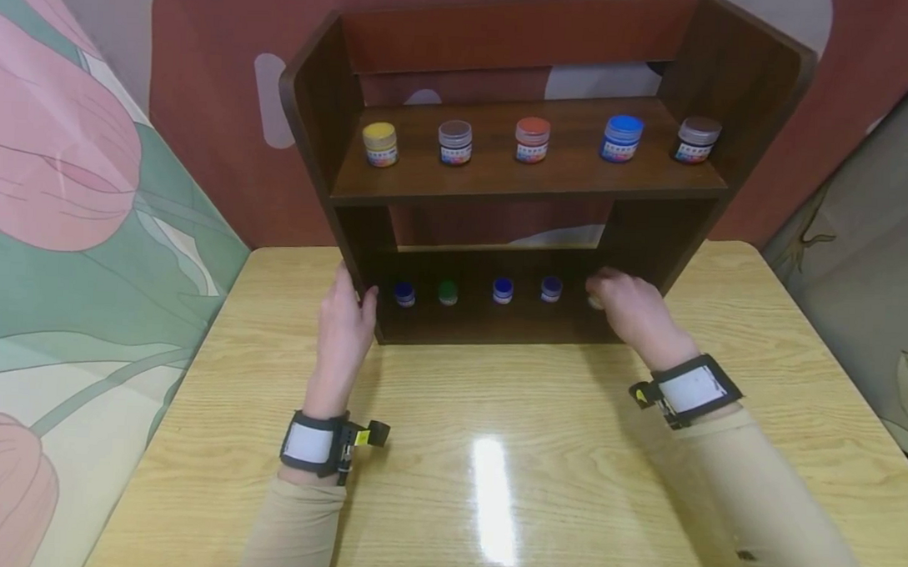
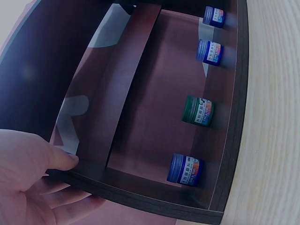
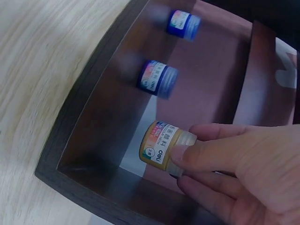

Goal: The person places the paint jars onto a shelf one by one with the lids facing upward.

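Note:
My right hand (image 3: 234,164) pinches the lid end of an ochre paint jar (image 3: 161,145) between thumb and fingers, at the right end of the lower shelf. In the head view, the hand covers most of that jar. At the other side, my left hand (image 1: 342,321) grips the left side panel of the dark brown wooden shelf (image 2: 140,197), thumb inside and fingers outside. Beside the left hand stands a blue jar (image 2: 185,169), then a green jar (image 2: 198,110). A dark blue jar (image 1: 502,290) and a purple-blue jar (image 1: 551,288) stand further right.
On the upper shelf stand a yellow jar (image 1: 380,145), a dark brown jar (image 1: 455,142), a red jar (image 1: 532,140), a bright blue jar (image 1: 621,139) and a dark-capped jar (image 1: 697,140). The shelf rests on a pale wooden table (image 1: 418,449) against a patterned wall (image 1: 206,83).

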Demonstrator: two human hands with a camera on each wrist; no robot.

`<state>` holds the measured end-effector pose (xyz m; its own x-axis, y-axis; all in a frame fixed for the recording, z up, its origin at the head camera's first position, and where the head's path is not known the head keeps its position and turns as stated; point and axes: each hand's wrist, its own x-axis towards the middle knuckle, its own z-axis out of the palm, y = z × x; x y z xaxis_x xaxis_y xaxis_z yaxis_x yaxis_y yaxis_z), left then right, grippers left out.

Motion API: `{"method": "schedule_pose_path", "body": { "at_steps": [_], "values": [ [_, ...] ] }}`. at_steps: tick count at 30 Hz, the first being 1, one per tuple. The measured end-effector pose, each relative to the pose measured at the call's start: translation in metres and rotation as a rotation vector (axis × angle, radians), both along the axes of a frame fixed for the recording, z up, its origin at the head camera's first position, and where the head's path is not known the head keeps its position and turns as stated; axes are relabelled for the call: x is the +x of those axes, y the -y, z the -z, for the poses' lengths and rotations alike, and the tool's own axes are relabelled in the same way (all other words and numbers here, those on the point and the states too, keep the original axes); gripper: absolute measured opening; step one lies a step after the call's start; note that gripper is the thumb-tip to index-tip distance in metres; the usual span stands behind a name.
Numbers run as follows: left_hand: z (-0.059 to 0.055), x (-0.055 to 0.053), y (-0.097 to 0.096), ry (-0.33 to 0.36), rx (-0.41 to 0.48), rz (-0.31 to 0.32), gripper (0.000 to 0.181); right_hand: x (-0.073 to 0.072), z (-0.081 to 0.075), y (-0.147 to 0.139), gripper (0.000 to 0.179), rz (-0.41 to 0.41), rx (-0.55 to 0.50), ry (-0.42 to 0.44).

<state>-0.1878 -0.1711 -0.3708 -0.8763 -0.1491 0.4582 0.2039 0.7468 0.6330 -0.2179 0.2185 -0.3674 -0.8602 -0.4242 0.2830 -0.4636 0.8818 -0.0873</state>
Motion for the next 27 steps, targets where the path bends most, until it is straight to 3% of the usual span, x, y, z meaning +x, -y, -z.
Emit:
{"method": "schedule_pose_path", "body": {
  "at_steps": [16,27],
  "values": [
    [0.0,-0.001,-0.002,-0.013,0.007,-0.001,0.045,-0.018,0.004,-0.002,0.014,0.032,0.065,0.031],
    [0.001,-0.002,0.0,-0.01,0.017,-0.001,0.045,-0.032,0.01,-0.002,0.015,0.007,0.119,0.032]
  ]
}}
